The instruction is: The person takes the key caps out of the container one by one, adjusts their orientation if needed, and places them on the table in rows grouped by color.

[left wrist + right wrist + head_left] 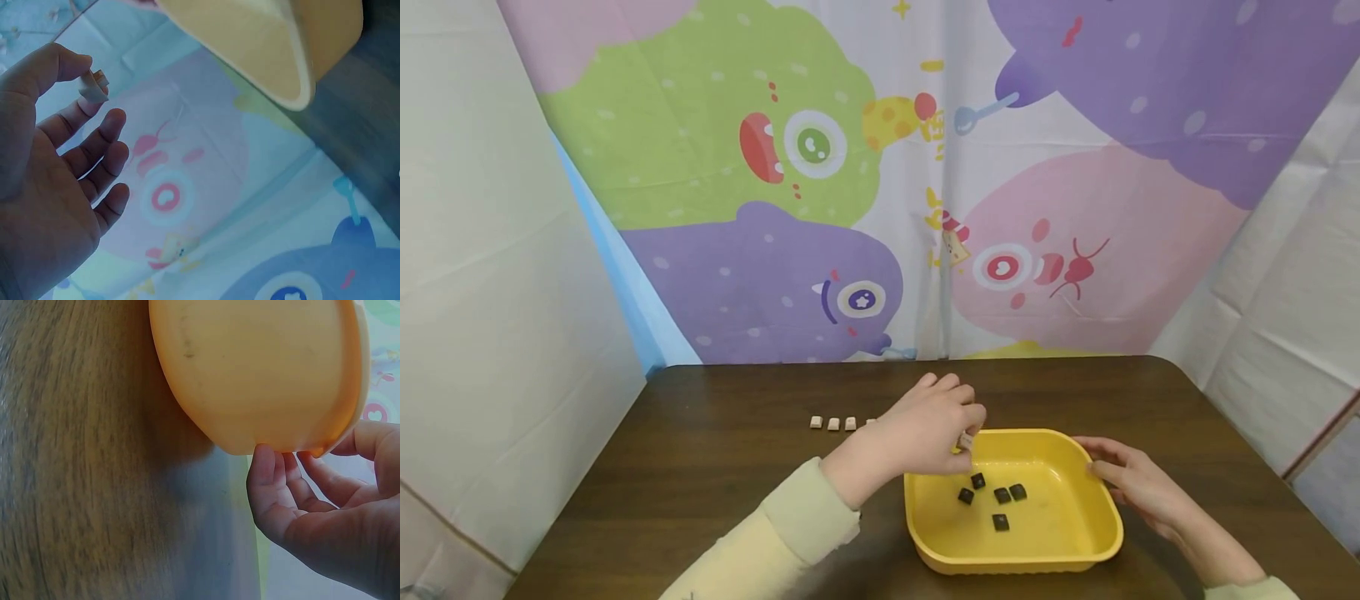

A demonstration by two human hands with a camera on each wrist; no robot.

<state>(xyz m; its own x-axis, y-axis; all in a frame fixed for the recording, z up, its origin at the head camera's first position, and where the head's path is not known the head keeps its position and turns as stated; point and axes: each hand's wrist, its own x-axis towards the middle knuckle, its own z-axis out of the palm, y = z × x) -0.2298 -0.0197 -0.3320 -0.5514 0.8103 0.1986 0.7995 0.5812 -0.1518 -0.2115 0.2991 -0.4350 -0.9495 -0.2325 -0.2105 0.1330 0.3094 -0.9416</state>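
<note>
My left hand is over the left back rim of a yellow plastic basin. It pinches a small pale keycap between thumb and index finger, the other fingers loosely bent. Several black keycaps lie scattered on the basin's floor. At the basin's right side, my right hand holds the wall, thumb at the rim and fingers against the outside, as the right wrist view also shows. Behind my left forearm, a short row of cream keycaps sits on the table, its right end partly hidden by the hand.
The dark brown wooden table has rounded far corners. A curtain with cartoon monsters hangs right behind its far edge. Pale cloth panels stand on the left and right.
</note>
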